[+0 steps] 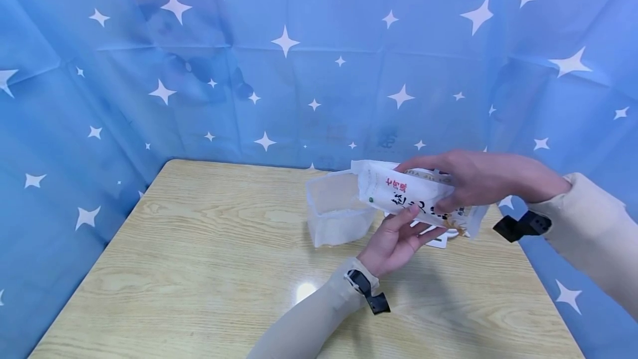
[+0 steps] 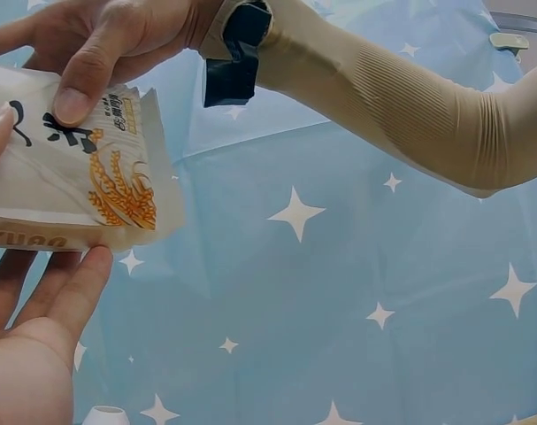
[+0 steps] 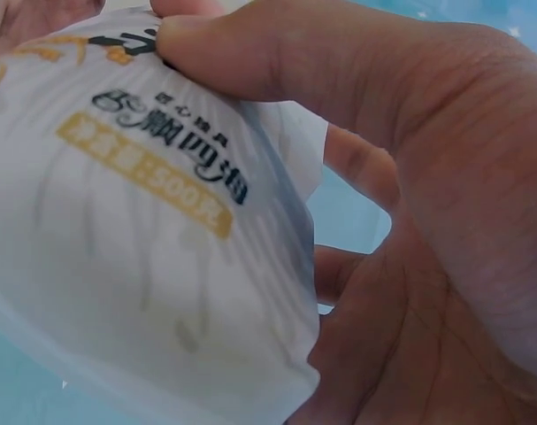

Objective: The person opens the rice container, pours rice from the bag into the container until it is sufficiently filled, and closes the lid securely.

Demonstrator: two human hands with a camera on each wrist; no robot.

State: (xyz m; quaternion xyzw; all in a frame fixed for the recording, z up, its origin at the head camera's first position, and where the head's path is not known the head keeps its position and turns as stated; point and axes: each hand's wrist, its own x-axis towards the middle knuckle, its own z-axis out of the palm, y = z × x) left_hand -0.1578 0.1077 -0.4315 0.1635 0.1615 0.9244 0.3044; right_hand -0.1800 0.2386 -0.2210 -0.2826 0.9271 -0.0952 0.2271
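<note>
A white rice bag (image 1: 384, 190) with black and red lettering and a printed grain ear is held tilted above the table by both hands. My right hand (image 1: 473, 176) grips it from above, its thumb (image 3: 224, 53) on the printed front and the other fingers behind. From underneath, my left hand (image 1: 396, 240) holds the bag, thumb on the front and fingertips (image 2: 95, 261) along the lower side. A translucent plastic box (image 1: 341, 226) stands on the table just left of the bag, whose left end hides part of its right side. Whether the bag is unsealed I cannot tell.
Behind the bag lies a white object (image 1: 438, 241) with a dark mark, mostly hidden. The wooden table (image 1: 199, 270) ends at a blue curtain (image 1: 239, 65) with white stars at the back and sides. A small white thing (image 2: 104, 416) shows low in the left wrist view.
</note>
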